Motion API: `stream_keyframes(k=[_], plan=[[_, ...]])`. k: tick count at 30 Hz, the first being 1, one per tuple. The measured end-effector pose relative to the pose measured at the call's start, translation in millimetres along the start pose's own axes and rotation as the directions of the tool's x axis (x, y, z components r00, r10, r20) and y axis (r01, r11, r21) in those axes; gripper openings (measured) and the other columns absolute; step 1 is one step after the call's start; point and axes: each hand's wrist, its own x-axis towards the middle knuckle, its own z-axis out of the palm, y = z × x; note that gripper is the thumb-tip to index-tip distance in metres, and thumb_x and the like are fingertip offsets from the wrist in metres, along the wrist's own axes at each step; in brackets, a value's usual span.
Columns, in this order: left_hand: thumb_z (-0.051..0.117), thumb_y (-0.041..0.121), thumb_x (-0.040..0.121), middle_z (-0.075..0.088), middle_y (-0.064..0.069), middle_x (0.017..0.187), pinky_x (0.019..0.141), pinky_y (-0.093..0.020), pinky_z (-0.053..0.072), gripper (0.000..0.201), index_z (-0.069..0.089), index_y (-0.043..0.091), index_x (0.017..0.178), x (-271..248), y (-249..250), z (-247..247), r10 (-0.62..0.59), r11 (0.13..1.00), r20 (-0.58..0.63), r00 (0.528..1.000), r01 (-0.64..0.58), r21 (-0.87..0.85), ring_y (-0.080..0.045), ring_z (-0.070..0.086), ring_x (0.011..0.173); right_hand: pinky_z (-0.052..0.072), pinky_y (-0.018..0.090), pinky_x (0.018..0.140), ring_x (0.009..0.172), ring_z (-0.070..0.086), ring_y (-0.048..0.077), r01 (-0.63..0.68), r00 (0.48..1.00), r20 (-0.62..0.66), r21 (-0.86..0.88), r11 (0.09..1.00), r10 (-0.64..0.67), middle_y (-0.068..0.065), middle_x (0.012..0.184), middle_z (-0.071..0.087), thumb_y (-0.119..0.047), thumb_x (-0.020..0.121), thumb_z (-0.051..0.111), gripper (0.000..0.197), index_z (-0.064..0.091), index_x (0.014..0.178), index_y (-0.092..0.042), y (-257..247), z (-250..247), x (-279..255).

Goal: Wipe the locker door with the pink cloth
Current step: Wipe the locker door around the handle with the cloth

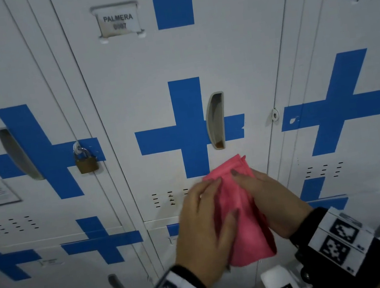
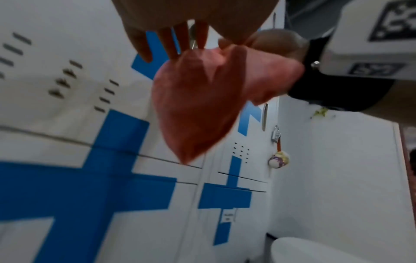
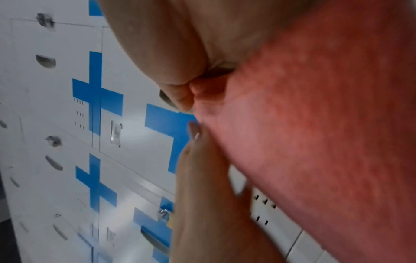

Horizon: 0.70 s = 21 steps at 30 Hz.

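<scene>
Hanging folded, pink cloth (image 1: 242,212) shows soft lengthwise creases.

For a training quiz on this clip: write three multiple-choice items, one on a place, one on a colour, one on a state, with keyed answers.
1. Where is the brass padlock?
A. On the locker left of the centre door
B. On the centre door's handle
C. On the floor

2. What colour are the tape crosses on the lockers?
A. Red
B. Blue
C. Green

3. How is the pink cloth held?
A. Lying on the floor
B. Hung from the centre door's handle
C. Between both hands, in front of the centre locker door

Answers:
1 A: the padlock hangs at the right edge of the left-hand locker; the centre door's handle carries nothing.
2 B: every cross is blue on white metal.
3 C: the left hand and right hand each have fingers on the folded cloth.
</scene>
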Motion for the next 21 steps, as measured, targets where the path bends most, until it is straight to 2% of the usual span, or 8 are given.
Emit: stream_keyframes(k=[3,7,10,13,16,17,19,21], plan=[[0.046,0.056,0.087,0.026,0.024,0.14,0.1,-0.008,0.032,0.066,0.015,0.044,0.144,-13.2,9.2,17.8,-0.144,0.964,-0.009,0.99,0.138,-0.229,0.008,0.031,0.129,0.055,0.036,0.079,0.087,0.069,0.023,0.003,0.999,0.032,-0.013,1.0,-0.003,0.008,0.094,0.072,-0.044,0.09,0.049,0.033,0.067,0.098,-0.017,2.8,11.9,-1.8],[0.047,0.021,0.097,0.045,0.023,0.136,0.106,-0.031,0.04,0.05,0.032,0.037,0.142,-2.6,5.7,18.4,-0.179,0.895,-0.055,0.982,0.139,-0.424,0.001,0.043,0.127,0.049,0.032,0.065,0.061,0.062,0.018,0.055,0.998,0.009,-0.153,0.987,-0.054,-0.001,0.06,0.065,-0.048,0.09,0.044,0.043,0.069,0.065,-0.023,-4.4,13.2,-0.5],[0.04,0.021,0.096,0.055,0.018,0.129,0.103,-0.038,0.042,0.041,0.045,0.039,0.133,3.7,-0.9,12.0,-0.232,0.851,-0.097,0.968,0.154,-0.502,-0.004,0.05,0.123,0.054,0.04,0.075,0.075,0.065,0.024,0.218,0.974,0.012,-0.347,0.912,-0.228,0.008,0.076,0.069,-0.044,0.095,0.042,0.043,0.068,0.082,-0.012,-7.5,5.4,4.3],[0.035,0.03,0.097,0.055,0.019,0.124,0.098,-0.033,0.046,0.036,0.045,0.05,0.126,8.3,-10.6,3.5,-0.296,0.875,-0.219,0.93,0.172,-0.453,0.0,0.051,0.117,0.051,0.035,0.08,0.084,0.062,0.01,0.4,0.861,-0.028,-0.581,0.709,-0.508,-0.003,0.085,0.068,-0.039,0.091,0.04,0.035,0.066,0.093,-0.016,-10.0,-5.0,14.1],[0.033,0.025,0.097,0.047,0.005,0.124,0.099,-0.032,0.047,0.038,0.045,0.026,0.133,14.2,-17.3,-7.6,-0.295,0.938,-0.377,0.878,0.19,-0.291,0.003,0.045,0.114,0.041,0.029,0.091,0.102,0.051,0.013,0.423,0.638,-0.012,-0.83,0.364,-0.77,-0.001,0.106,0.059,-0.023,0.09,0.047,0.025,0.063,0.108,-0.016,-9.6,-16.2,26.1],[0.033,0.023,0.097,0.043,0.003,0.123,0.101,-0.028,0.044,0.039,0.044,0.023,0.134,17.0,-18.0,-11.8,-0.293,0.95,-0.441,0.849,0.206,-0.233,0.007,0.041,0.113,0.039,0.031,0.097,0.111,0.046,0.016,0.394,0.595,-0.007,-0.869,0.299,-0.804,0.003,0.116,0.055,-0.018,0.088,0.05,0.029,0.06,0.115,-0.014,-6.4,-19.4,30.7],[0.033,0.025,0.097,0.038,-0.002,0.124,0.101,-0.015,0.035,0.042,0.041,0.019,0.137,23.3,-19.8,-19.7,-0.236,0.972,-0.564,0.791,0.186,-0.146,0.013,0.034,0.111,0.03,0.04,0.11,0.134,0.031,0.023,0.32,0.6,0.025,-0.923,0.212,-0.8,0.009,0.14,0.04,-0.014,0.089,0.052,0.044,0.047,0.132,-0.012,3.3,-23.4,39.6],[0.034,0.029,0.094,0.036,-0.007,0.124,0.1,-0.009,0.029,0.047,0.038,0.017,0.14,30.4,-25.9,-25.9,-0.132,0.991,-0.64,0.757,0.125,-0.057,0.006,0.033,0.112,0.017,0.046,0.116,0.145,0.006,0.024,0.232,0.666,0.087,-0.968,0.095,-0.741,0.008,0.156,0.014,-0.019,0.09,0.05,0.061,0.025,0.146,-0.014,14.8,-26.7,47.3]])
